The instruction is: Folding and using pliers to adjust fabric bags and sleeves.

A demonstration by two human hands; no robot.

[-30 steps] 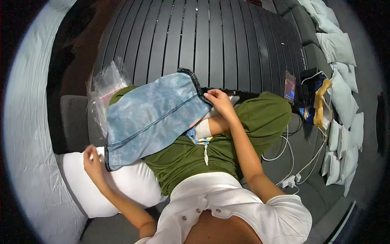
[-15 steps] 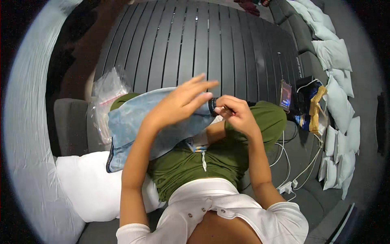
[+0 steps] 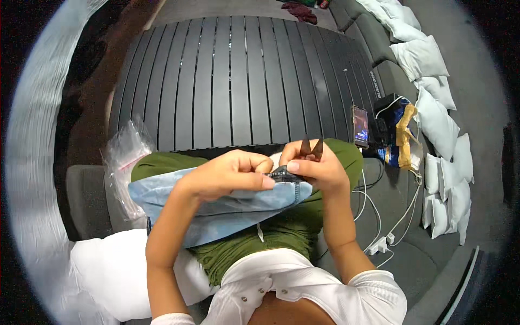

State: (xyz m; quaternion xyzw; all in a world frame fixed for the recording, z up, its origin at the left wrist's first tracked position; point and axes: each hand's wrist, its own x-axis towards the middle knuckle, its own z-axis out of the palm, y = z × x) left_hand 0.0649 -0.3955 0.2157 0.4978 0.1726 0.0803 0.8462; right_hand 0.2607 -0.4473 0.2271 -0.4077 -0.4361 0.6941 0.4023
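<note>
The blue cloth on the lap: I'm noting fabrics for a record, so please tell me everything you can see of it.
The blue cloth looks soft and thin, mottled in pale blue, with a dark, lettered edge band and dark stitching near its right end. It lies slack and folded across the green trousers. The left hand and right hand pinch the band. Its underside is hidden.

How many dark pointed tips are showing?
2: left tip and right tip, side by side, both jutting from the right hand; more may be hidden inside it.
</note>
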